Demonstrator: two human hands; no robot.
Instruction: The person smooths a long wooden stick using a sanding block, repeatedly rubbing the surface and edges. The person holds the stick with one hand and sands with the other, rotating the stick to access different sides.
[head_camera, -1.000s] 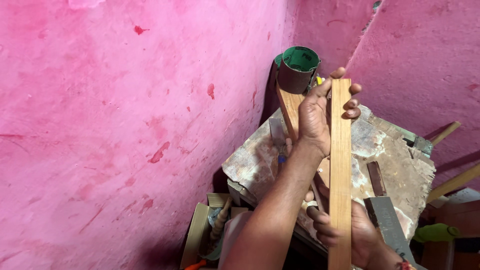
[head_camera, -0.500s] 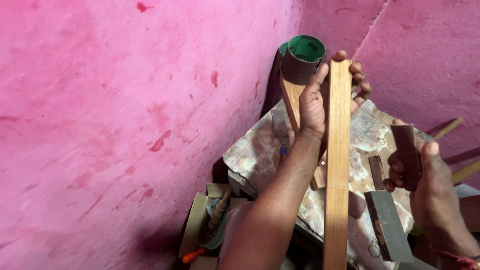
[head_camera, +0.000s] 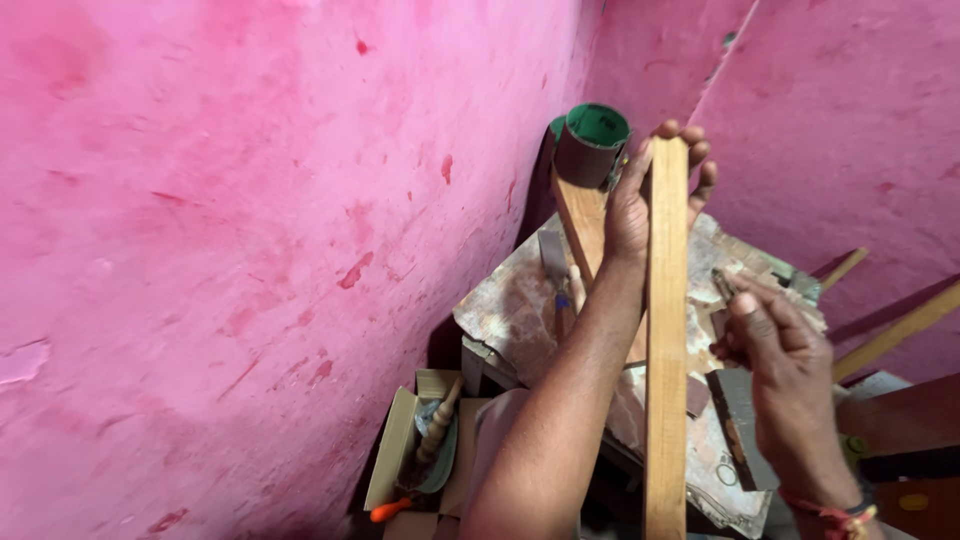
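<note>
My left hand (head_camera: 640, 200) grips the far end of a long light wooden strip (head_camera: 666, 360) that runs toward me over a worn workbench (head_camera: 510, 300). My right hand (head_camera: 775, 350) hovers to the right of the strip above the bench, fingers curled around a small dark piece that is mostly hidden. A second, darker wooden board (head_camera: 582, 225) lies under my left hand. Behind it stands a brown roll with a green inside (head_camera: 592, 145).
Pink walls close in on the left and at the back. A chisel-like blade (head_camera: 553, 262) lies on the bench. A cardboard box (head_camera: 420, 450) with a turned wooden spindle sits on the floor at the left. Wooden sticks (head_camera: 895, 330) lean at the right.
My right hand left the near end of the strip, moved right to pick up a small dark piece, and now holds it closer to the strip. The left hand stayed on the strip's far end.
</note>
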